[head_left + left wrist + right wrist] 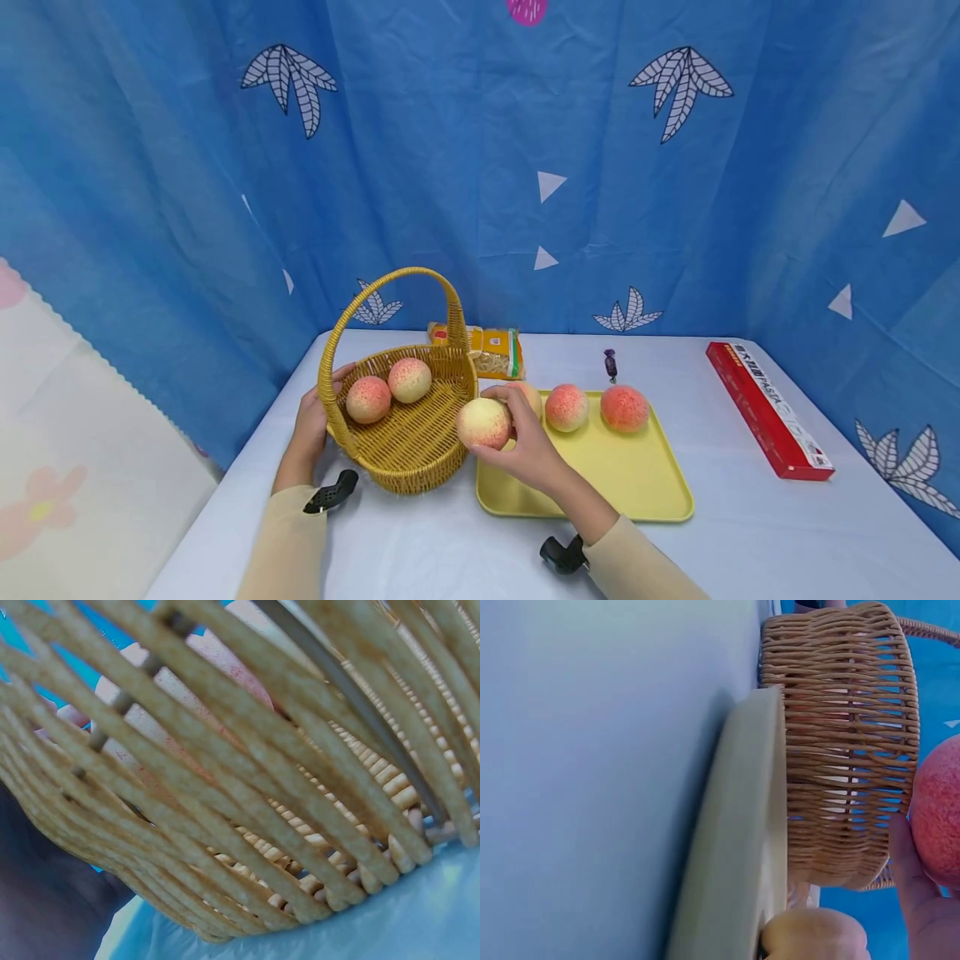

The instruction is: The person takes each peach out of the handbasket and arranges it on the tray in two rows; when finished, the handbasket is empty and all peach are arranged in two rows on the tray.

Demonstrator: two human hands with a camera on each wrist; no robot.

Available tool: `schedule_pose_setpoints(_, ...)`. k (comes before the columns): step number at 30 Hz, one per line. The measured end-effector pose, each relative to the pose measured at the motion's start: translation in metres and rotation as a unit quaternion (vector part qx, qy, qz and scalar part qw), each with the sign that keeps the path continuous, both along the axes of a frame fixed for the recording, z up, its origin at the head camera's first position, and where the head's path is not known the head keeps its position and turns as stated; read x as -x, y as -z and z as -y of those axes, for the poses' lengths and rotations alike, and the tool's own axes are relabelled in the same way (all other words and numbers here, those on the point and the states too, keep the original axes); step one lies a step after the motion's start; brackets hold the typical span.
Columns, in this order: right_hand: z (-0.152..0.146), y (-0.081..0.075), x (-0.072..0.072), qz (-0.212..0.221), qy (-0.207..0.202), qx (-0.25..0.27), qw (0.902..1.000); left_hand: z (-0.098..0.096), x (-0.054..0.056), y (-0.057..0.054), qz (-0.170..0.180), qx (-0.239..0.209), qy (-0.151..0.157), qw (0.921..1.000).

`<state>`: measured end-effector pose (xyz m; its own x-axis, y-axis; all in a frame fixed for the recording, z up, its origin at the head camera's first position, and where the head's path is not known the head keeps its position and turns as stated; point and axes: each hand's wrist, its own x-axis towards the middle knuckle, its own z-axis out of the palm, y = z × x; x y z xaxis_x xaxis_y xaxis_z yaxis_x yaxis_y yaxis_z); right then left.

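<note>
My right hand (528,454) grips a peach (483,423) between thumb and fingers, raised beside the basket's right rim. The peach's red side (941,814) faces the right wrist camera. My left hand (306,425) holds the left side of the yellow wicker basket (412,482), fingers at its rim near the handle. Inside the basket lie two peaches (368,399) against its left and back. On the yellow tray (622,487), two peaches (626,408) sit along the far edge, and another peach (531,397) is partly hidden behind my right hand.
Behind the basket lies a bag of pasta (498,354). A small purple-wrapped candy (611,365) is beyond the tray. To the right rests a long red and white pasta box (772,412). The blue curtain (480,167) hangs behind the white table (420,550).
</note>
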<state>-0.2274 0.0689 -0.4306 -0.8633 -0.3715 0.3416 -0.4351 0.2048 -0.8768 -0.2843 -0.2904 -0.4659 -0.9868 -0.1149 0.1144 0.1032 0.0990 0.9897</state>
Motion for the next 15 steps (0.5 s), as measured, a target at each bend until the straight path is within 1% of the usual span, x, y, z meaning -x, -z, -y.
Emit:
schedule_pose_setpoints(3,-0.006,0.002,-0.003,-0.011,0.003,-0.008,0.9999,-0.001,-0.001,-0.001,-0.001,0.002,-0.004,1.0)
schedule_pose_setpoints(8,-0.016,0.006,-0.006,-0.024,0.009,-0.026,0.9993,0.0,0.001,-0.001,0.006,0.003,0.005,1.0)
schedule_pose_setpoints(11,-0.021,0.01,-0.007,-0.029,0.019,-0.055,0.9979,0.001,0.002,0.0,0.004,-0.004,0.006,1.0)
schedule_pose_setpoints(15,-0.027,0.014,-0.009,-0.003,0.022,-0.071,0.9972,0.002,0.001,0.002,0.001,-0.007,0.001,1.0)
